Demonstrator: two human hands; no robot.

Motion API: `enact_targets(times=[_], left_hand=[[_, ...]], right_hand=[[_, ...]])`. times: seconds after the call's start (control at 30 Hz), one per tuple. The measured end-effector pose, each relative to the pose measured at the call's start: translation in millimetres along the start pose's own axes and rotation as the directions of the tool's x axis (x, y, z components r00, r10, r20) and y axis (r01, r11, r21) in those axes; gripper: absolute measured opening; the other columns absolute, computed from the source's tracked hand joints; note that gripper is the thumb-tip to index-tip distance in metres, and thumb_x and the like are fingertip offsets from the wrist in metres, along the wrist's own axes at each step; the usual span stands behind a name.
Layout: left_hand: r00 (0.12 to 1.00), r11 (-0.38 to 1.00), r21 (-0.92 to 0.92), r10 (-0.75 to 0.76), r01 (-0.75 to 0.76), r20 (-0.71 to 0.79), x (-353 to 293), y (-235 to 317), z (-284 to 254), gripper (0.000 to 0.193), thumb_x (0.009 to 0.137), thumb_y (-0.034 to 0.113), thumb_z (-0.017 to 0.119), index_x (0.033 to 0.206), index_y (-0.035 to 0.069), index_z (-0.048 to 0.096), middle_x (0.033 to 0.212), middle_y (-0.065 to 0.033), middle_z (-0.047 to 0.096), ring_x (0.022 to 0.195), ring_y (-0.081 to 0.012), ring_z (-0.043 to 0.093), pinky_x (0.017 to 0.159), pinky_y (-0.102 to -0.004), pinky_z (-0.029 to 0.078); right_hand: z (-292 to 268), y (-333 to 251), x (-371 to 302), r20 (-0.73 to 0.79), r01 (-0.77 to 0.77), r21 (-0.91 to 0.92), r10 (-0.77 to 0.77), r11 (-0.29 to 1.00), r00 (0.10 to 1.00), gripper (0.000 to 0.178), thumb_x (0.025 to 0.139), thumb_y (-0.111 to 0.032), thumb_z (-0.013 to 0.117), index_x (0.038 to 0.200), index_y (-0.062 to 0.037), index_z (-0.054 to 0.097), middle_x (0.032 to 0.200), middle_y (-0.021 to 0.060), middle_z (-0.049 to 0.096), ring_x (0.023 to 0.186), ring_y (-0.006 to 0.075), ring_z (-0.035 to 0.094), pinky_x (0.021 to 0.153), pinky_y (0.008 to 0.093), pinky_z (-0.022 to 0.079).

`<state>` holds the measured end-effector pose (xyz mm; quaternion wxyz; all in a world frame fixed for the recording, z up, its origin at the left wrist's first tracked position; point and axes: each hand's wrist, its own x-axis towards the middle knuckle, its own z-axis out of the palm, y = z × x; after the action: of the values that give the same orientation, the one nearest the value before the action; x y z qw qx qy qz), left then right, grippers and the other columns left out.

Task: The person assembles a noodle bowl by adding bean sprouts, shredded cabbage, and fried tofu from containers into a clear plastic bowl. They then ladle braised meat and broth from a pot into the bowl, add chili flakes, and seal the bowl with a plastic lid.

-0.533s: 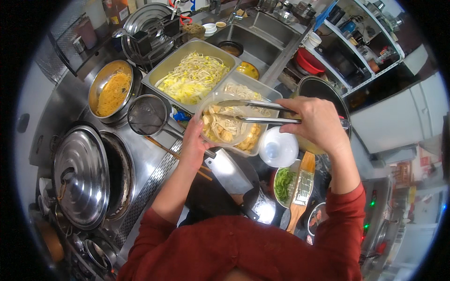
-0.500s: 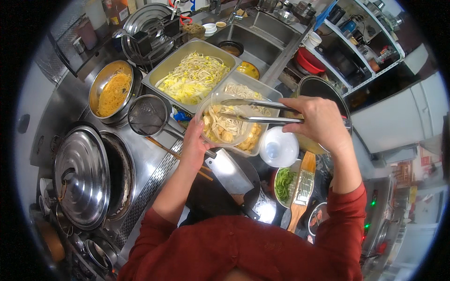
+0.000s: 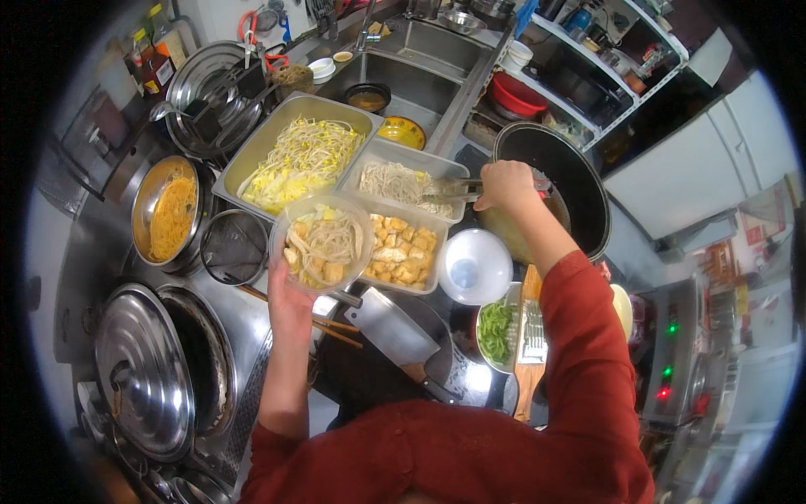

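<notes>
My left hand (image 3: 290,296) is closed around the side of a clear round plastic bowl (image 3: 367,245). Pale strips, yellowish pieces and golden chunks lie in the bowl. My right hand (image 3: 509,186) grips metal tongs (image 3: 463,192), whose tips reach into the pale shredded strips (image 3: 390,183) in a translucent container (image 3: 420,152). In front of that, partly overlapped by the bowl, stands a container (image 3: 442,254) of golden fried cubes (image 3: 401,252). A large metal tray (image 3: 238,202) of bean sprouts (image 3: 312,155) sits behind and to the left.
A white bowl (image 3: 476,267) stands right of the cubes. Nearer me are a cleaver (image 3: 401,329), chopsticks (image 3: 337,334), and a wooden-framed grater (image 3: 529,336) beside green strips (image 3: 498,330). A big dark pot (image 3: 588,197) is at the right, a strainer (image 3: 235,248) and noodle pan (image 3: 141,206) left.
The tongs have moved from over the bowl to the container of pale strips. The bowl, in my left hand, has shifted left, uncovering the golden cubes.
</notes>
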<state>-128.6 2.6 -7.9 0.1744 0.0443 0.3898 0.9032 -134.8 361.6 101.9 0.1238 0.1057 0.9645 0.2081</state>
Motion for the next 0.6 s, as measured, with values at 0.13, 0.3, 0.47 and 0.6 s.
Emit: enact_targets(times=[0.13,0.3,0.47,0.6], left_hand=[[1.0,0.999,0.034,0.009,-0.009,-0.013,-4.4,2.5,-1.6,0.064,0.097,0.042,0.04,0.152,0.01,0.028,0.151,-0.0143,0.039,0.137,-0.0314,0.042,0.105,-0.052,0.046],[1.0,0.999,0.045,-0.006,0.005,0.007,-6.5,1.0,-0.9,0.066,0.096,0.043,0.043,0.152,0.01,0.028,0.15,-0.0141,0.04,0.137,-0.0312,0.043,0.104,-0.0516,0.047],[0.998,0.997,-0.061,-0.049,0.051,0.04,0.5,-10.4,8.0,0.061,0.095,0.032,0.049,0.149,0.01,0.032,0.147,-0.0138,0.043,0.133,-0.0307,0.048,0.098,-0.0515,0.051],[0.99,0.995,-0.007,-0.103,0.103,-0.098,4.0,-21.5,13.8,0.059,0.096,0.031,0.053,0.147,0.013,0.032,0.142,-0.0129,0.046,0.128,-0.0297,0.051,0.093,-0.0509,0.053]], right_hand=[[4.9,3.3,-4.3,-0.05,0.011,0.046,-0.009,0.999,0.999,0.039,0.07,-0.043,0.08,0.097,-0.0147,0.075,0.092,0.0105,0.073,0.087,0.0279,0.071,0.076,0.0383,0.056],[-23.4,40.4,-49.2,-0.166,-0.031,0.174,0.061,0.984,0.984,0.037,0.074,-0.038,0.077,0.107,-0.0219,0.075,0.085,0.0117,0.072,0.081,0.0311,0.069,0.074,0.0411,0.054],[-66.5,58.9,-97.0,-0.274,-0.032,0.359,0.138,0.933,0.952,0.041,0.076,-0.034,0.077,0.111,-0.0144,0.073,0.089,0.0155,0.072,0.082,0.0323,0.069,0.075,0.0393,0.053],[-90.3,65.9,-122.8,-0.346,0.068,0.543,0.149,0.837,0.927,0.048,0.076,-0.024,0.08,0.116,-0.0011,0.068,0.093,0.0151,0.073,0.08,0.0226,0.071,0.077,0.033,0.054]])
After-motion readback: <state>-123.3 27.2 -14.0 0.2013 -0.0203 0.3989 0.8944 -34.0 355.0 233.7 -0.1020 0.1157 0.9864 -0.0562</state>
